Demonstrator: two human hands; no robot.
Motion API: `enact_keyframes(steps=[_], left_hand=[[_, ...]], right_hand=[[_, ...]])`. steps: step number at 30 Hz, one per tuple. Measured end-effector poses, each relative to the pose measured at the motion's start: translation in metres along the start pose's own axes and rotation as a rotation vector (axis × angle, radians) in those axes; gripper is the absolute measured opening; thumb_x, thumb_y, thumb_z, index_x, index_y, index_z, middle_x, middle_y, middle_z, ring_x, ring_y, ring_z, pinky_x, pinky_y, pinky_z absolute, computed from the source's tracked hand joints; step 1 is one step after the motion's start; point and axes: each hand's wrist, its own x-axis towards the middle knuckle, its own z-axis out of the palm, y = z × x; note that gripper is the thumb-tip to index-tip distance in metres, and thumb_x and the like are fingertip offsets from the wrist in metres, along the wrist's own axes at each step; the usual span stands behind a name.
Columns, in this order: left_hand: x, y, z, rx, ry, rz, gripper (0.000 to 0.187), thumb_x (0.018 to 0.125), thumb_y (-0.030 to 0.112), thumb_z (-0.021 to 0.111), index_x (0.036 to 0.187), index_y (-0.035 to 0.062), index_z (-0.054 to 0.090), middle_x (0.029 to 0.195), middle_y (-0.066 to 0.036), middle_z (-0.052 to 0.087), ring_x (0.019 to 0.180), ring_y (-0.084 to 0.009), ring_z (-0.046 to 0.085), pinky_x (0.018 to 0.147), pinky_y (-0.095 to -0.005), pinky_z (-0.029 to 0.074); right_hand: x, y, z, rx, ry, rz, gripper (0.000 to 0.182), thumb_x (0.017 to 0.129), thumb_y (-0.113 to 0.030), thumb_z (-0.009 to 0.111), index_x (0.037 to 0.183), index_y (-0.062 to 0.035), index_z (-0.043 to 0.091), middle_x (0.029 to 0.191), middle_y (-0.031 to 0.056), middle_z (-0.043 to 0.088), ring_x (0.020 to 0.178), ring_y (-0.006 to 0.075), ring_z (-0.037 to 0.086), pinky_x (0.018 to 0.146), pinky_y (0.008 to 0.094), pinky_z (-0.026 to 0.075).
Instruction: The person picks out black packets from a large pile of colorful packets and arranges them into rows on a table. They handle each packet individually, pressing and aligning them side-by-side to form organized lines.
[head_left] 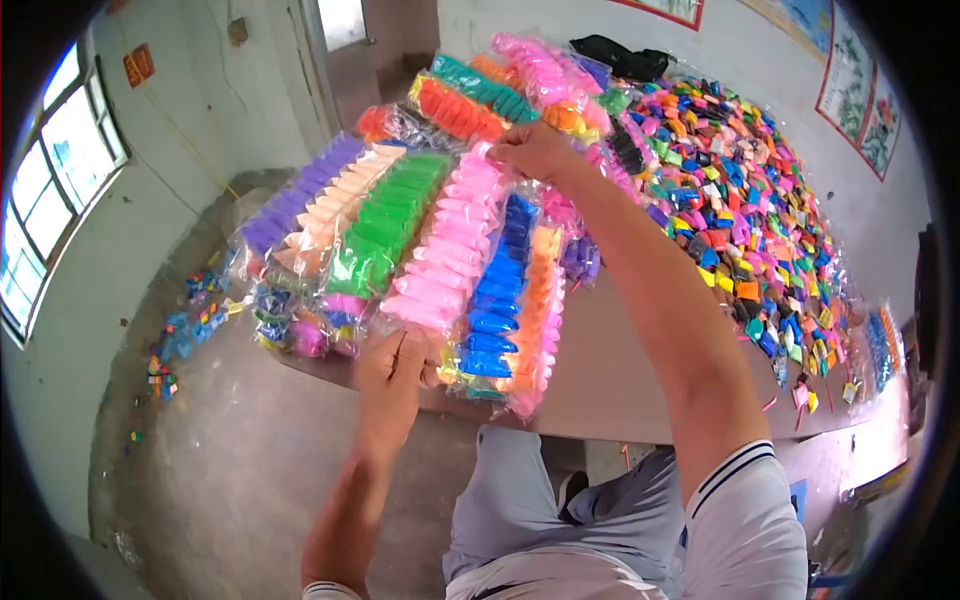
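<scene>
A long clear bag of light pink packets (447,238) is held at both ends. My left hand (397,368) is closed on its lower end, near the table's front edge. At its upper end my right hand (533,152) pinches the plastic. Left of the pink bag lie a green one (388,225), a cream one (335,205) and a purple one (300,195). On its right are a blue bag (502,290) and an orange one (537,310). Orange-red (458,108) and teal (485,88) bags lie beyond my right hand.
A large heap of small colorful packets (730,190) covers the right side of the table (620,375). A black bag (620,57) lies at the back. More packets (180,335) are scattered on the floor at left, below the window.
</scene>
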Motion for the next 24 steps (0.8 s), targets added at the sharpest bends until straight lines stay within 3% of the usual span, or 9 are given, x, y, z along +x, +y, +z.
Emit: enact_keyframes(steps=[3, 5, 6, 8, 9, 11, 14, 21, 24], left_hand=[[0.011, -0.010, -0.008, -0.001, -0.043, -0.016, 0.034, 0.104, 0.024, 0.050, 0.078, 0.0022, 0.059, 0.071, -0.004, 0.060, 0.062, -0.0102, 0.054, 0.058, -0.0257, 0.041], [0.006, -0.009, -0.003, -0.087, -0.017, -0.090, 0.037, 0.104, 0.024, 0.049, 0.078, 0.0014, 0.061, 0.068, -0.004, 0.058, 0.061, -0.0096, 0.053, 0.058, -0.0250, 0.042], [0.004, -0.018, -0.005, -0.088, -0.025, -0.096, 0.037, 0.104, 0.024, 0.049, 0.078, 0.0014, 0.061, 0.068, -0.004, 0.058, 0.061, -0.0096, 0.053, 0.058, -0.0250, 0.042], [-0.004, -0.038, -0.011, -0.204, -0.010, -0.157, 0.040, 0.105, 0.027, 0.046, 0.075, 0.0024, 0.059, 0.068, -0.004, 0.059, 0.062, -0.0099, 0.052, 0.057, -0.0259, 0.041], [-0.008, -0.041, -0.012, -0.199, -0.017, -0.162, 0.040, 0.105, 0.027, 0.046, 0.075, 0.0024, 0.059, 0.068, -0.004, 0.059, 0.062, -0.0099, 0.052, 0.057, -0.0259, 0.041], [-0.020, -0.046, -0.012, -0.249, 0.001, -0.229, 0.043, 0.106, 0.028, 0.044, 0.073, 0.0035, 0.057, 0.068, -0.005, 0.059, 0.062, -0.0101, 0.052, 0.056, -0.0264, 0.039], [-0.042, -0.052, -0.008, -0.293, -0.001, -0.369, 0.044, 0.106, 0.030, 0.044, 0.074, 0.0036, 0.058, 0.069, -0.006, 0.060, 0.060, -0.0105, 0.052, 0.056, -0.0256, 0.039], [-0.124, -0.122, 0.017, -0.250, -0.149, -0.647, 0.040, 0.103, 0.034, 0.053, 0.079, 0.0035, 0.063, 0.070, -0.005, 0.063, 0.056, -0.0103, 0.054, 0.053, -0.0258, 0.042], [-0.161, -0.157, 0.044, -0.331, -0.117, -0.752, 0.036, 0.101, 0.032, 0.057, 0.078, 0.0056, 0.064, 0.068, -0.004, 0.062, 0.054, -0.0109, 0.053, 0.051, -0.0267, 0.041]], right_hand=[[0.008, 0.012, 0.024, -0.022, 0.085, -0.106, 0.035, 0.083, -0.034, 0.076, 0.098, -0.0024, 0.074, 0.072, 0.0031, 0.069, 0.066, 0.0139, 0.063, 0.065, 0.0311, 0.050], [-0.010, 0.015, 0.035, 0.025, 0.174, -0.153, 0.048, 0.085, -0.039, 0.074, 0.110, 0.0013, 0.069, 0.094, 0.0101, 0.072, 0.078, 0.0174, 0.066, 0.073, 0.0321, 0.051], [-0.021, 0.016, 0.039, 0.025, 0.179, -0.143, 0.048, 0.085, -0.039, 0.074, 0.110, 0.0013, 0.069, 0.094, 0.0101, 0.072, 0.078, 0.0174, 0.066, 0.073, 0.0321, 0.051], [-0.046, 0.015, 0.047, 0.006, 0.490, -0.373, 0.059, 0.087, -0.045, 0.070, 0.122, 0.0022, 0.063, 0.119, 0.0208, 0.063, 0.104, 0.0286, 0.064, 0.086, 0.0390, 0.051], [-0.060, 0.013, 0.050, 0.009, 0.496, -0.366, 0.059, 0.087, -0.045, 0.070, 0.122, 0.0022, 0.063, 0.119, 0.0208, 0.063, 0.104, 0.0286, 0.064, 0.086, 0.0390, 0.051], [-0.089, 0.004, 0.052, -0.366, 0.641, -0.445, 0.069, 0.085, -0.051, 0.069, 0.130, 0.0000, 0.057, 0.136, 0.0276, 0.049, 0.125, 0.0402, 0.050, 0.100, 0.0466, 0.044], [-0.121, -0.024, 0.068, -0.404, 0.521, -0.501, 0.076, 0.082, -0.058, 0.068, 0.133, -0.0023, 0.056, 0.137, 0.0299, 0.045, 0.132, 0.0473, 0.040, 0.106, 0.0535, 0.037], [-0.115, -0.039, 0.113, -0.503, 0.313, -0.419, 0.081, 0.079, -0.068, 0.063, 0.134, -0.0089, 0.058, 0.135, 0.0291, 0.046, 0.133, 0.0506, 0.036, 0.107, 0.0590, 0.032], [-0.111, -0.046, 0.109, -0.483, 0.237, -0.353, 0.077, 0.082, -0.068, 0.060, 0.136, -0.0133, 0.057, 0.139, 0.0332, 0.043, 0.137, 0.0519, 0.032, 0.109, 0.0596, 0.030]])
